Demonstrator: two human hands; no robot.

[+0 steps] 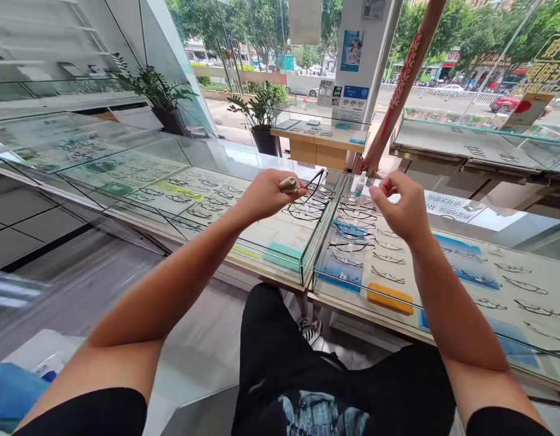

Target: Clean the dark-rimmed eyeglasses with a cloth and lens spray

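My left hand (273, 195) is closed on a pair of dark-framed eyeglasses (317, 183) and a folded beige cloth (289, 184), above the glass display case. One thin temple arm of the glasses points up and to the right; my fingers hide part of the frame. My right hand (400, 203) hovers over the case to the right, its fingers loosely curled and the thumb slightly apart from them. Nothing shows between them. Just left of its fingertips, a small clear spray bottle (360, 185) with a white top stands upright on the glass.
Rows of eyeglasses (348, 247) lie inside the right glass case, with an orange glasses case (390, 298) near its front edge. The left case (302, 266) holds more frames. Potted plants (262, 121) and another display counter (319, 134) stand by the windows.
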